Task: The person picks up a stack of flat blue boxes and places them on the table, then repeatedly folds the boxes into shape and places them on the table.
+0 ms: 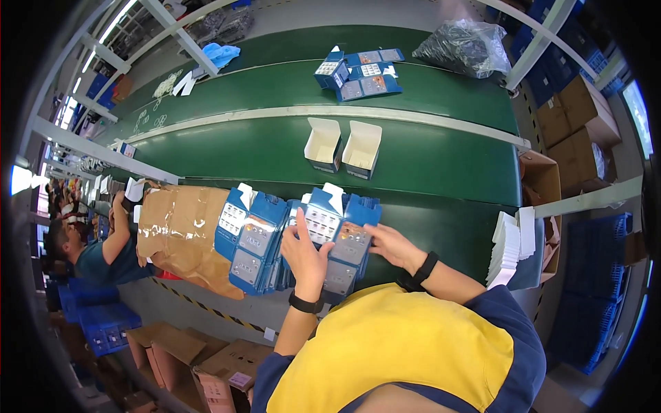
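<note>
In front of me a stack of flat blue printed cartons (256, 237) leans over the table edge. A flat blue carton (351, 242) with white printed panels lies at its right end. My left hand (305, 256) rests on this carton's left part, thumb and index finger stretched apart. At its right edge, my right hand (396, 248) has its fingertips closed on the card; the fingers' far side is hidden. Beyond my hands, two small open boxes (322, 146) with cream insides stand side by side on the green table (441, 148).
More blue cartons (361, 74) lie at the back, left of a plastic bag of dark items (463, 48). A taped brown cardboard piece (182, 230) lies left of the stack. White sheets (506, 249) stand at the right. A co-worker (107, 251) works at the left.
</note>
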The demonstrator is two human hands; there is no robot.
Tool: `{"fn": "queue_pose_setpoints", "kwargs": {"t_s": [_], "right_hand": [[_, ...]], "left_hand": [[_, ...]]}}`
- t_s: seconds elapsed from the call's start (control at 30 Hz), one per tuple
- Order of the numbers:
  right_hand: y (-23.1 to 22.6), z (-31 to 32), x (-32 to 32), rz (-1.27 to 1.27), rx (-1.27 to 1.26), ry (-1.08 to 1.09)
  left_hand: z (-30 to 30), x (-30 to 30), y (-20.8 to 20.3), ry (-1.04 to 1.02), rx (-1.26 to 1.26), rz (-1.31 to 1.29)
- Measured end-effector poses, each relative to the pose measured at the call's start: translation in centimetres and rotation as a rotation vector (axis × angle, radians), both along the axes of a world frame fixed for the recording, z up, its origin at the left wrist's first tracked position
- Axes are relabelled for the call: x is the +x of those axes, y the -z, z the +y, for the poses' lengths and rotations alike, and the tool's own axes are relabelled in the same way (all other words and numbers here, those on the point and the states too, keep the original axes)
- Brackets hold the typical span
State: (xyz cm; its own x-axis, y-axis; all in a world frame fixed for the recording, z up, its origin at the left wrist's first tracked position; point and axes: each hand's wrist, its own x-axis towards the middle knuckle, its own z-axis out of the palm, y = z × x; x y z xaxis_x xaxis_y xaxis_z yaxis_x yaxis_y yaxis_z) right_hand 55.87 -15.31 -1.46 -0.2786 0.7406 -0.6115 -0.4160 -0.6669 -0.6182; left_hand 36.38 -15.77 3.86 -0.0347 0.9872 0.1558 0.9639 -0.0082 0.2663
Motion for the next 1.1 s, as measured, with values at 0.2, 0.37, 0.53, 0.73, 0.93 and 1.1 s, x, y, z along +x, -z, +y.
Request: {"fn": "queue_pose_setpoints", "kwargs": {"t_s": [0.2, 0.37, 0.53, 0.73, 0.93, 1.1], "right_hand": [[-7.5, -3.5, 1.4, -0.090, 0.588, 0.147], [-8.7, -6.2, 4.8, -0.841, 1.410, -0.306], [-10.1, -6.2, 6.0, -0.373, 1.055, -0.026], [-8.7, -4.3, 7.6, -0.085, 0.971, 0.358], [-12.8, -6.0, 10.8, -0.146, 0.940, 0.191], [-14.3, -5.9, 12.5, -0.135, 0.963, -0.006]], "left_hand": [[0.7, 1.8, -3.3, -0.019, 0.073, -0.928], [0.3, 5.6, -6.6, 0.225, -0.038, -1.477], [-1.2, 8.2, -7.8, 0.345, -0.181, -1.472], [-3.6, 11.8, -5.4, 0.985, -0.324, -1.166], [-2.2, 11.7, -5.9, 0.787, -0.126, -0.904], [-0.4, 11.8, -6.8, 0.943, 0.295, -0.688]]}}
